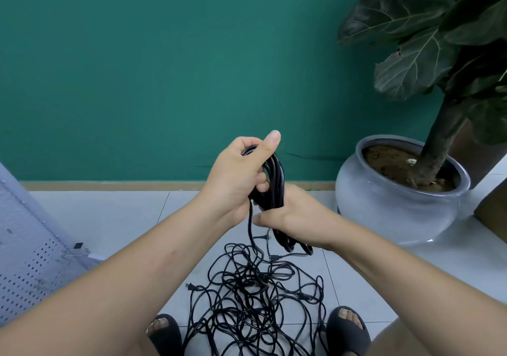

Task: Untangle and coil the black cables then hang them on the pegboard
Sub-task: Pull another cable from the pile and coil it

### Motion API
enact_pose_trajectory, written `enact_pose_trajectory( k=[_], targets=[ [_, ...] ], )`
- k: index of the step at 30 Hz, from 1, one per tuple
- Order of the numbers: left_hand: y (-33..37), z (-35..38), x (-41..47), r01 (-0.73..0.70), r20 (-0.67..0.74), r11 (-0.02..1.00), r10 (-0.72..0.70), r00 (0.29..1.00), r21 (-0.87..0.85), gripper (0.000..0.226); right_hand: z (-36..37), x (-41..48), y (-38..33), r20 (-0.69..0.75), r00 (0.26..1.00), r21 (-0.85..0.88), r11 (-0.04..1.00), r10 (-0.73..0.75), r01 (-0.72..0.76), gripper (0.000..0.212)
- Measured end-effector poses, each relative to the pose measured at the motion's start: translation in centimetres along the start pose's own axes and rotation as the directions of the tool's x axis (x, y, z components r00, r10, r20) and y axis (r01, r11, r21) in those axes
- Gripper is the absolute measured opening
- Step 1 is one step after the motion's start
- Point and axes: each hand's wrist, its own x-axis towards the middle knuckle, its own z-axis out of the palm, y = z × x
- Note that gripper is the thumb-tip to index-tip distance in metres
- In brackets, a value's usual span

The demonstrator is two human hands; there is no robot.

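Grips the top of a coiled black cable [275, 183] with the left hand [236, 174], fingers curled round the loops and thumb up, and clasps the lower part of the same coil with the right hand [293, 215]. Trails one strand down into the tangle of black cables [247, 287] heaped on the floor [109, 218] between two black sandals [166, 336]. Has the white pegboard [27, 259] at the floor's left edge and a grey plant pot [384, 207] at its right.
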Motion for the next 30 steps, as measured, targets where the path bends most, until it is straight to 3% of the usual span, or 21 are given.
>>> enact_pose_trajectory(
  k=[1,6,9,11,15,24,28,30],
  targets=[
    [0.2,0.0,0.2,0.021,-0.011,0.999,-0.021,1.000,-0.038,0.036,0.2,0.1,0.0,-0.010,1.000,0.007,1.000,0.007,-0.007,0.046],
    [1.0,-0.2,0.7,0.179,0.030,0.982,-0.177,0.984,-0.065,0.044,0.5,-0.4,-0.2,0.094,0.995,0.067,0.997,0.031,-0.037,0.009],
    [1.5,-0.6,1.2,0.165,0.048,0.986,-0.164,0.985,-0.020,0.046,0.4,-0.4,-0.5,0.177,0.984,0.105,0.993,0.025,-0.044,0.032],
    [1.7,-0.8,1.6,0.097,0.026,0.994,-0.099,0.995,0.044,0.036,0.5,-0.1,-0.3,0.174,0.985,0.155,0.987,0.007,-0.034,0.028],
    [1.8,-0.6,1.9,-0.029,-0.034,0.984,0.035,0.999,0.174,0.022,1.4,0.1,-0.4,0.089,0.995,0.254,0.966,0.032,-0.054,0.016],
    [1.6,0.5,1.1,-0.151,0.068,0.964,0.139,0.988,0.217,0.037,1.6,-0.1,0.5,-0.251,0.967,0.020,0.999,0.039,-0.035,0.028],
    [-0.1,0.3,1.3,-0.068,0.157,0.996,0.057,0.986,0.065,0.056,-0.1,-0.2,0.7,-0.327,0.939,0.112,0.991,0.105,-0.072,0.023],
    [-1.7,-0.2,1.5,-0.017,0.183,0.997,0.002,0.983,0.081,0.059,-0.9,-0.2,0.5,-0.367,0.923,0.152,0.987,0.111,-0.058,0.021]
  ],
)
